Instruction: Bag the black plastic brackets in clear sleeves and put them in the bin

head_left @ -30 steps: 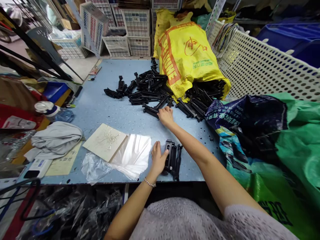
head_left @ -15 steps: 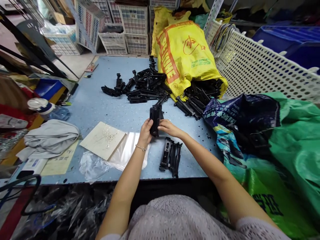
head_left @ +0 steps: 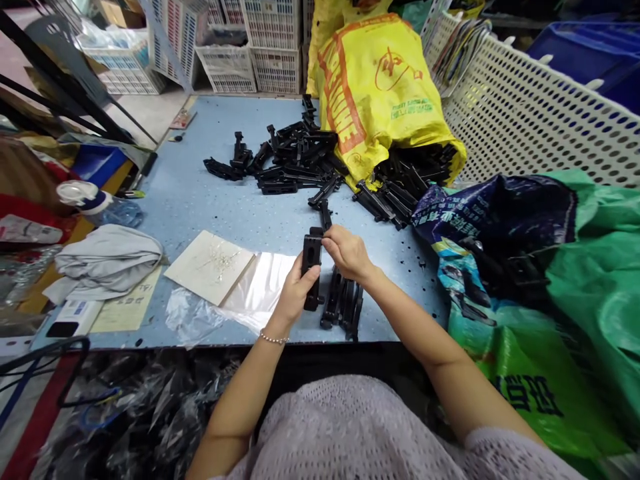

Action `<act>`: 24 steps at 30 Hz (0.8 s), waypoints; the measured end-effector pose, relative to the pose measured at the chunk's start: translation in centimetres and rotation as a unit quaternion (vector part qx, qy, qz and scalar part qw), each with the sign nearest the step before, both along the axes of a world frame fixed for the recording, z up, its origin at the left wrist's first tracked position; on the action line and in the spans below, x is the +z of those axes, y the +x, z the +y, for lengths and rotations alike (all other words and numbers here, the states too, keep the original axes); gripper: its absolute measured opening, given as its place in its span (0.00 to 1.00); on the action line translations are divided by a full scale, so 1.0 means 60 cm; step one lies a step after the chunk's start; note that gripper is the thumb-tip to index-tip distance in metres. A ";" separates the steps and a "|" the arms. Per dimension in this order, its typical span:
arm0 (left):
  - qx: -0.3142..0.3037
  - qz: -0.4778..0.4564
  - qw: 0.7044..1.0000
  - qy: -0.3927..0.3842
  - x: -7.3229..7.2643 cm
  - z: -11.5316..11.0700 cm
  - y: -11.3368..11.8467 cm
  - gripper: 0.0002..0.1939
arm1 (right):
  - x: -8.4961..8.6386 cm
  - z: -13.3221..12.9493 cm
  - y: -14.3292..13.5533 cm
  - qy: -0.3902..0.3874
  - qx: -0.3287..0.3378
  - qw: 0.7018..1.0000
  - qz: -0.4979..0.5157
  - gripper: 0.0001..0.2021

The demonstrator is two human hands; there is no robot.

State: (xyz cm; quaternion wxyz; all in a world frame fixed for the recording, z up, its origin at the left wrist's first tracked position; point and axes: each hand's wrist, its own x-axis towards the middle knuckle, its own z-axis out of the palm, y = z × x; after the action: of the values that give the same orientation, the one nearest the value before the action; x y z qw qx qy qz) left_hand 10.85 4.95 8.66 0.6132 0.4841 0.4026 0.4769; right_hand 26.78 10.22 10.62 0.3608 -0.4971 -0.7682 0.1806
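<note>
My left hand (head_left: 295, 290) is closed around a long black plastic part (head_left: 312, 267) with slots, held upright above the table's front half. My right hand (head_left: 347, 253) is closed, its curled fingers against the part's upper right end. Whatever those fingers pinch is hidden. Just behind my right hand lies another black part (head_left: 325, 213), and below it several similar black parts (head_left: 345, 303) lie side by side. To the left, a pale square board (head_left: 207, 267) carries many tiny shiny pieces (head_left: 223, 262).
A heap of black parts (head_left: 295, 157) covers the table's (head_left: 185, 200) back middle. More spill from a yellow sack (head_left: 390, 80). Green bags (head_left: 595, 267) and a white perforated basket wall (head_left: 540, 113) stand right. A grey cloth (head_left: 110, 257) and a bottle (head_left: 103, 203) sit left.
The part in my left hand has come lower and closer. My right hand has moved up to its upper end, its fingers now curled in. The view has tilted slightly downward.
</note>
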 end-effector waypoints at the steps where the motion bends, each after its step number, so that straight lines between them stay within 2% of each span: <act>1: 0.005 0.003 1.000 0.008 0.001 -0.001 0.002 0.25 | 0.001 0.000 0.001 -0.018 -0.008 1.000 0.007 0.25; 3: 0.021 0.001 1.000 0.017 0.001 -0.001 0.006 0.24 | 0.002 -0.008 0.003 -0.078 -0.013 0.996 0.045 0.26; 5: 0.046 -0.012 0.999 0.001 0.000 -0.001 0.006 0.22 | -0.004 -0.030 0.004 -0.121 0.019 0.991 0.058 0.27; 8: 0.071 -0.049 0.993 -0.076 0.000 0.001 0.001 0.18 | -0.028 -0.081 0.000 -0.065 0.096 0.993 -0.030 0.24; 11: 0.055 -0.066 0.987 -0.139 -0.005 0.008 -0.009 0.18 | -0.056 -0.119 -0.008 0.002 0.146 0.984 -0.101 0.22; 14: 0.082 -0.014 0.990 -0.111 -0.027 0.012 -0.022 0.20 | -0.065 -0.104 -0.008 -0.042 0.192 0.971 -0.139 0.23; 15: 0.095 0.029 0.991 -0.087 -0.039 0.011 -0.023 0.22 | -0.063 -0.085 -0.005 -0.067 0.174 0.971 -0.152 0.24; 16: 0.102 0.081 0.989 -0.064 -0.054 0.006 -0.023 0.24 | -0.061 -0.061 -0.002 -0.085 0.129 0.974 -0.164 0.24; 18: 0.096 0.198 0.974 -0.049 -0.087 -0.010 -0.013 0.29 | -0.056 -0.002 0.004 -0.108 -0.020 0.975 -0.193 0.22; 20: 0.081 0.293 0.951 -0.065 -0.116 -0.030 0.005 0.33 | -0.055 0.055 0.009 -0.155 -0.145 0.949 -0.231 0.23; 22: 0.068 0.337 0.936 -0.076 -0.133 -0.041 0.021 0.34 | -0.056 0.092 0.010 -0.222 -0.183 0.921 -0.264 0.22; 24: 0.066 0.319 0.944 -0.062 -0.135 -0.034 0.028 0.33 | -0.056 0.094 0.007 -0.259 -0.177 0.908 -0.276 0.19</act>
State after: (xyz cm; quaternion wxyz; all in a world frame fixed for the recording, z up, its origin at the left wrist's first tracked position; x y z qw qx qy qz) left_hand 12.53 2.94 0.58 0.4489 0.5446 0.6364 0.3113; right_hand 27.19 15.88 7.27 0.0189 -0.7312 -0.6624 0.1619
